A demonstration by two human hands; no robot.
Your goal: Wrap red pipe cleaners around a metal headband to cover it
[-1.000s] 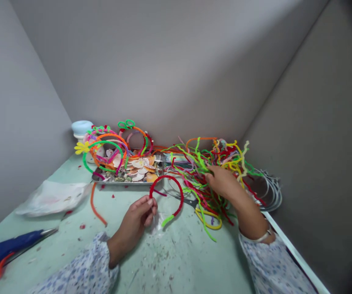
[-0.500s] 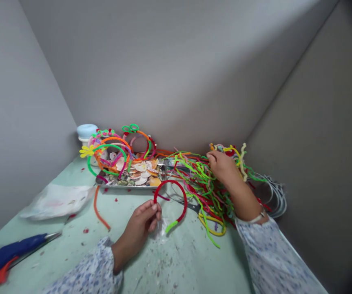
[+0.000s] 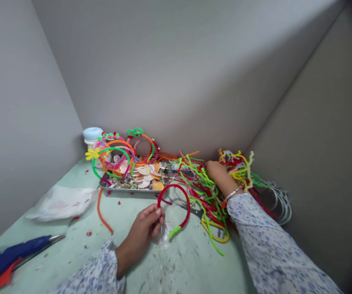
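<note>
Between the thumb and fingers of my left hand (image 3: 147, 226) is one end of a headband (image 3: 182, 192) wrapped in red pipe cleaner, with a bright green tip at its free end. It stands up as an arch over the table. My right hand (image 3: 218, 173) reaches into a tangled heap of pipe cleaners (image 3: 200, 192), mostly green and red. Its fingers point down among the strands and are largely hidden, so their grip does not show. Yellow-handled scissors (image 3: 215, 230) lie partly under the heap's near edge.
A metal tray (image 3: 133, 190) of seashells and pebbles stands at the back, with finished-looking colourful headbands (image 3: 117, 145) propped on it. A blue glue gun (image 3: 19, 253) lies at the left near a white plastic bag (image 3: 61, 202). Bare grey hoops (image 3: 281, 204) sit far right.
My right hand has moved down and deeper into the pipe cleaners, and some strands at the heap's back have shifted. My left hand keeps holding the red headband.
</note>
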